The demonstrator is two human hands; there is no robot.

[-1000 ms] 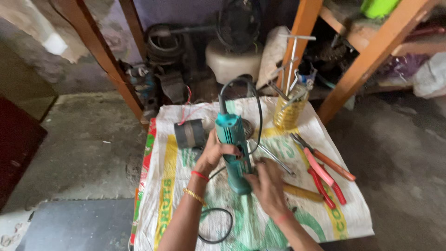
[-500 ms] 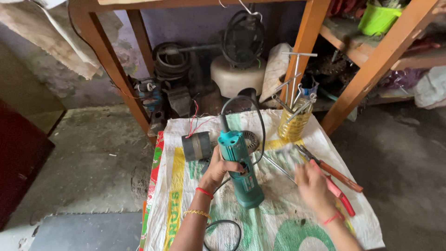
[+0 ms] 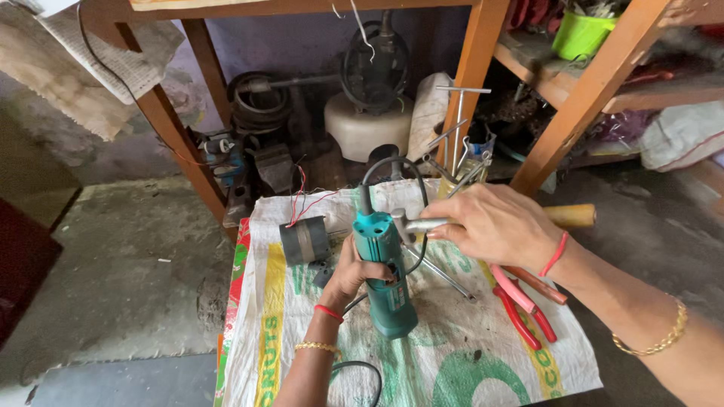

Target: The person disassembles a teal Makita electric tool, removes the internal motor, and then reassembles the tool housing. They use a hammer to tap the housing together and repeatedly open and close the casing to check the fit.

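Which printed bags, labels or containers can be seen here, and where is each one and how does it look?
Woven sack: spread flat on the floor under the tools, white with green, yellow and red print.
Label on the teal power tool: small patch on its body, held by the left hand; too small to describe.
Green tub: on the upper-right wooden shelf, plain.

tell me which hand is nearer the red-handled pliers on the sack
Right. The right hand hovers just above the red-handled pliers, holding a metal hammer; the left hand grips the teal power tool, farther left.
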